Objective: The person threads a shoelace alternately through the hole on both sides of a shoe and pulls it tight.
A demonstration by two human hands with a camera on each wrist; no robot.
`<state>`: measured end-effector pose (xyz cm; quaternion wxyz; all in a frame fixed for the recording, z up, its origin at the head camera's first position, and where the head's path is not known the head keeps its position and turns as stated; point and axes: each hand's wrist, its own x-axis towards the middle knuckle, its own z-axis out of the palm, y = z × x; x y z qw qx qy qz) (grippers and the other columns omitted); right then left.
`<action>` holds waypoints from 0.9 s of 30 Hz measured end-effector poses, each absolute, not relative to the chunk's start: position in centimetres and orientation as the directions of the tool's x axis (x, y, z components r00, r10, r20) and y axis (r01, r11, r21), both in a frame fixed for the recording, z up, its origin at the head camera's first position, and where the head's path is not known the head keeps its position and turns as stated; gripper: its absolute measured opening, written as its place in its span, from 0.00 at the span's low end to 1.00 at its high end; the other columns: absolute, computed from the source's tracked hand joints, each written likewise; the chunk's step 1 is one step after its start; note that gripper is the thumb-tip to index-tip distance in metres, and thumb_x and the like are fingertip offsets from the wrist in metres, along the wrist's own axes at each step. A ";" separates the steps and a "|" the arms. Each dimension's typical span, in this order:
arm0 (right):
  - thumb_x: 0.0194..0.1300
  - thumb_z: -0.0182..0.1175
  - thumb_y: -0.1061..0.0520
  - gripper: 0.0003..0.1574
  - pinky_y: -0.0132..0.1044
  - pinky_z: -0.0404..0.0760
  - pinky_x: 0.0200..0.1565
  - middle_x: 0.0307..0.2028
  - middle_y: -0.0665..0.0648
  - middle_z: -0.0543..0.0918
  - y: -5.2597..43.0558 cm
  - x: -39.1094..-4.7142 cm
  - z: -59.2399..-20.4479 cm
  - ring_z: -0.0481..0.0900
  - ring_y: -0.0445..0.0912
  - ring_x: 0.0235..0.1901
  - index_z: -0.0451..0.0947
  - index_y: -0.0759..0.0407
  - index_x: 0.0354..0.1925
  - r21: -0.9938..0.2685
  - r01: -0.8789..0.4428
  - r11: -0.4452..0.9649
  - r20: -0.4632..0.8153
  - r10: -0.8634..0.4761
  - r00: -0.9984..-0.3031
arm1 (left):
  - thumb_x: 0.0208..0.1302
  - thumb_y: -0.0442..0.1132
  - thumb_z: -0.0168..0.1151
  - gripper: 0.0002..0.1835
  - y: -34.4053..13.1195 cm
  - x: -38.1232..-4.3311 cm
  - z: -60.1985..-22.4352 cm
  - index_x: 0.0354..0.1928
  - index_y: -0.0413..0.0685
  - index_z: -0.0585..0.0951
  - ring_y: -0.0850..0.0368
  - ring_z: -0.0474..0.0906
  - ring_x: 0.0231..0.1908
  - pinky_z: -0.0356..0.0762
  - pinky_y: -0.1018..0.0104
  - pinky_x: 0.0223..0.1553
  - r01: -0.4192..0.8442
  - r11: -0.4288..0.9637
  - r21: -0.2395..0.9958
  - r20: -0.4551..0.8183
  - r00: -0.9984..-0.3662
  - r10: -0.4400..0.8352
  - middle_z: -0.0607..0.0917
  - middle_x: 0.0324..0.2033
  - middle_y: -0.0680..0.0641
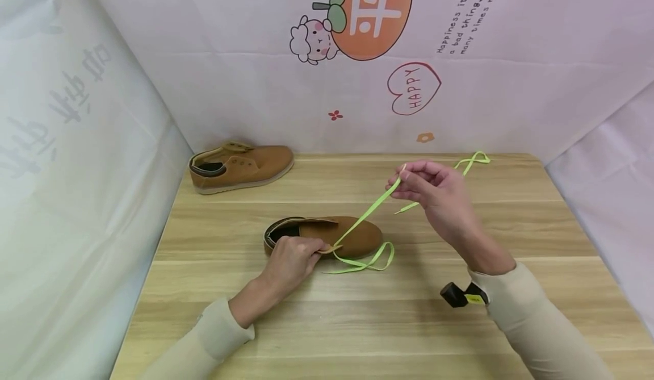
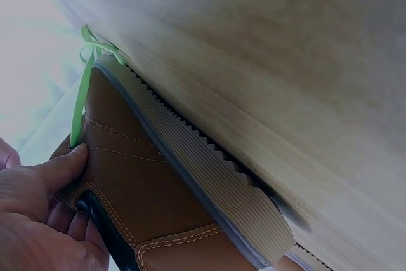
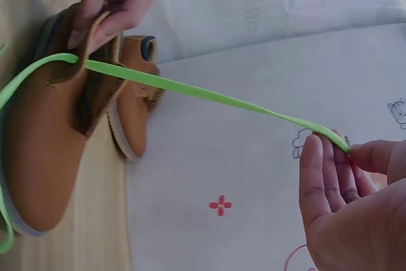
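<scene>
A brown shoe (image 1: 357,235) lies on the table, its toe to the right in the head view. My left hand (image 1: 293,261) pinches the near eyelet flap (image 3: 95,36) of this shoe between thumb and fingers. A neon green shoelace (image 1: 372,208) passes through an eyelet in that flap. Up and to the right of the shoe, my right hand (image 1: 439,195) pinches one end of the lace, which runs taut from the flap. The other part of the lace (image 1: 390,249) lies looped on the table beside the toe.
A second brown shoe (image 1: 260,164), without a lace, stands at the back left near the wall. Another green shoelace (image 1: 477,158) lies at the back right, partly behind my right hand. Printed white cloth (image 1: 245,84) surrounds the wooden table (image 1: 357,334).
</scene>
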<state>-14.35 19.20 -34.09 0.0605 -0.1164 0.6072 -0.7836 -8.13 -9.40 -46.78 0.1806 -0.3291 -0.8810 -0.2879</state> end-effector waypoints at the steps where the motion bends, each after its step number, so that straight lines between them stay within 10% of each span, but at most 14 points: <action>1: 0.75 0.60 0.71 0.05 0.43 0.90 0.45 0.36 0.58 0.91 19.3 -14.4 -33.7 0.91 0.48 0.39 0.83 0.68 0.43 -0.961 -0.059 -0.269 0.122 -0.225 -0.967 | 0.51 0.22 0.80 0.14 -9.4 -8.1 -46.8 0.37 0.44 0.91 0.58 0.92 0.35 0.88 0.65 0.36 0.684 0.617 0.389 0.506 -0.718 0.478 0.94 0.35 0.50; 27: 0.70 0.61 0.77 0.06 0.45 0.90 0.43 0.37 0.67 0.88 21.3 -13.9 -27.4 0.90 0.55 0.35 0.81 0.82 0.44 -0.848 -0.255 -0.464 0.296 -0.015 -0.955 | 0.55 0.25 0.79 0.11 -9.4 -8.1 -46.8 0.38 0.44 0.90 0.58 0.92 0.34 0.88 0.66 0.34 0.674 0.620 0.401 0.496 -0.729 0.471 0.93 0.34 0.50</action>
